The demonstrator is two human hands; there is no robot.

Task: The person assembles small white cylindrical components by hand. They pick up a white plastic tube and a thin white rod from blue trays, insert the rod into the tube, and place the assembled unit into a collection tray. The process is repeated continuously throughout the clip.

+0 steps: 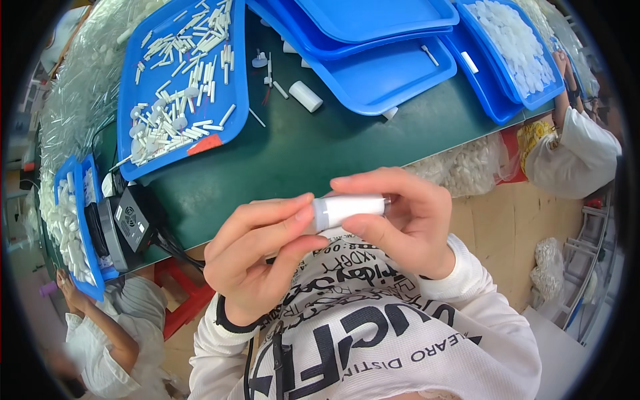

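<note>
Between my two hands, just past the table's near edge, lies a white plastic cylinder point(357, 208) held nearly level. Its left end has a greyish translucent collar, pinched by the fingertips of my left hand point(257, 250). My right hand point(410, 217) grips the other end, thumb below and index finger along the top. A small shiny piece shows at that right end, mostly hidden by the fingers. Farther off on the green table point(293, 147) another white cylinder point(305, 97) rests on its side, near a few thin white sticks and small parts point(269, 77).
A blue tray point(239, 73) of white sticks stands at far left; stacked blue trays point(383, 20) stand far centre. White translucent pieces point(517, 50) fill a tray at far right. A black vented box point(133, 217) with cables sits left. Co-workers' sleeves point(580, 153) appear at both sides.
</note>
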